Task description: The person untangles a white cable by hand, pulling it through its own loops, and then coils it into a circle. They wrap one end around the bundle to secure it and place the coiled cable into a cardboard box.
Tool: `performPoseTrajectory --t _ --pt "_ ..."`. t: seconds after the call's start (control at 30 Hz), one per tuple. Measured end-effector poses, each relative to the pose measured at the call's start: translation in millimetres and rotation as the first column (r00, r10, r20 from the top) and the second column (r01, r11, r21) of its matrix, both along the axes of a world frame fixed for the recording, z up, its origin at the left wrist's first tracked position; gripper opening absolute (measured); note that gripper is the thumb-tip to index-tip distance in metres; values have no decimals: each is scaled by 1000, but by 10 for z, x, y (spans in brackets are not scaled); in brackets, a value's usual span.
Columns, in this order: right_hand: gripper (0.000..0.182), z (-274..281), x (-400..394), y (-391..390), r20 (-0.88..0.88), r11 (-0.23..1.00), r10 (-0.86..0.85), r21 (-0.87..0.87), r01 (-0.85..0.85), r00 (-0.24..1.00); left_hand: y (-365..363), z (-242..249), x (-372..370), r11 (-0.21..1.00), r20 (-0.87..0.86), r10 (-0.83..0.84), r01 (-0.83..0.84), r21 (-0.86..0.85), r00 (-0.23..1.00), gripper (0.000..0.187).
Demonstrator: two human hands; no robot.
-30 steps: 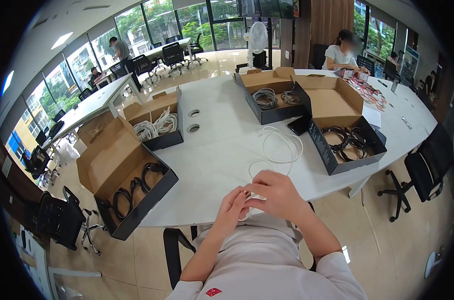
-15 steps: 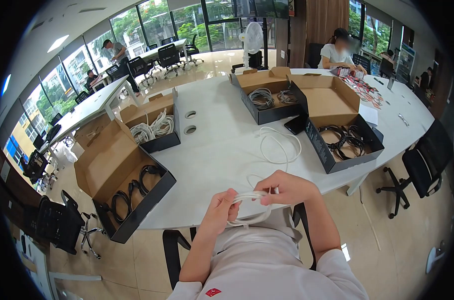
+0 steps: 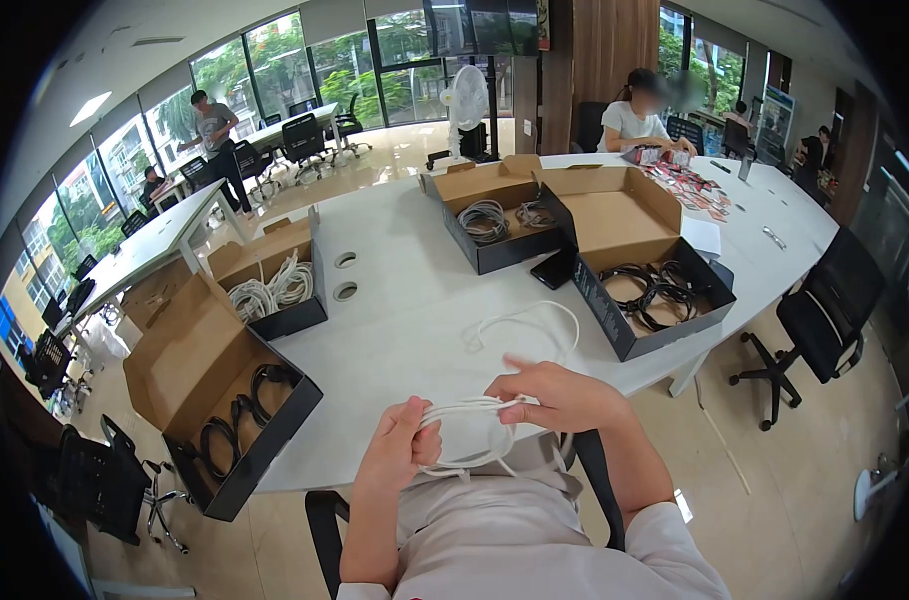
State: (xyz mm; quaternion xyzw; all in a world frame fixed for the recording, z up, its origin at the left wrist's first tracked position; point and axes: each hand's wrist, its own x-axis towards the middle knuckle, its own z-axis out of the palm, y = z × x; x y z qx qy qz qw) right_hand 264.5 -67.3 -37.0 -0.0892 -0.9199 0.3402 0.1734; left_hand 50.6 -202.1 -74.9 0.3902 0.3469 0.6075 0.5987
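Observation:
Between my hands is a white cable [image 3: 465, 405] gathered into loose loops, held just over the table's near edge. My left hand [image 3: 403, 440] is closed round the left side of the coil, thumb on top. The right side of the loops lies in the grip of my right hand [image 3: 550, 398], pinched between thumb and fingers, with the index finger stretched forward. Lower loops of the coil hang below the hands, close to my shirt. The cable's loose end curves over the white table [image 3: 395, 345] in front of my right hand.
Open boxes surround the work area: one with black cables [image 3: 655, 295] at right, one with grey cables [image 3: 485, 220] behind, one with white cables [image 3: 272, 285] at left, another with black cords [image 3: 237, 420] near left. A black phone [image 3: 553, 268] lies between boxes. A person [image 3: 635, 120] sits across.
The view has shifted, so the table and boxes appear further left. My right index finger has extended, and the loose cable on the table has been drawn closer and moves, blurred.

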Motion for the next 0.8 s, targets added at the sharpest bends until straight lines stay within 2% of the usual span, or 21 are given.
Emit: performPoseTrajectory --t 0.07,0.13,0.23,0.33,0.43,0.53,0.63,0.73,0.8 --pt "34 60 15 -64 30 970 22 -243 -14 999 22 27 64 999 40 36 -35 -24 999 50" --pt "36 130 -4 -166 69 860 13 -510 24 998 48 28 109 994 105 96 -90 -55 990 50" --pt "37 -424 -213 -120 -219 785 -155 -619 -14 963 153 -5 188 977 202 210 -199 -76 956 51" --pt "34 -604 -333 -150 -470 465 -236 -823 -326 850 227 -46 263 944 262 328 -323 -63 908 51" --pt "31 -509 -289 -238 -429 401 -197 -856 -327 882 318 -52 226 911 372 410 -395 -120 833 49" --pt "29 -518 -341 -275 -440 365 -276 -870 -331 854 368 -40 253 881 454 467 -444 -163 759 46" --pt "26 -634 -417 -298 -502 275 -297 -860 -431 812 408 -48 329 853 518 503 -496 -164 692 45" --pt "26 -668 -463 -434 -390 259 -402 -916 -306 828 427 -70 289 826 576 506 -554 -106 643 44" --pt "29 -708 -492 -431 -379 233 -393 -922 -309 838 418 -176 246 826 614 474 -560 -62 631 44"
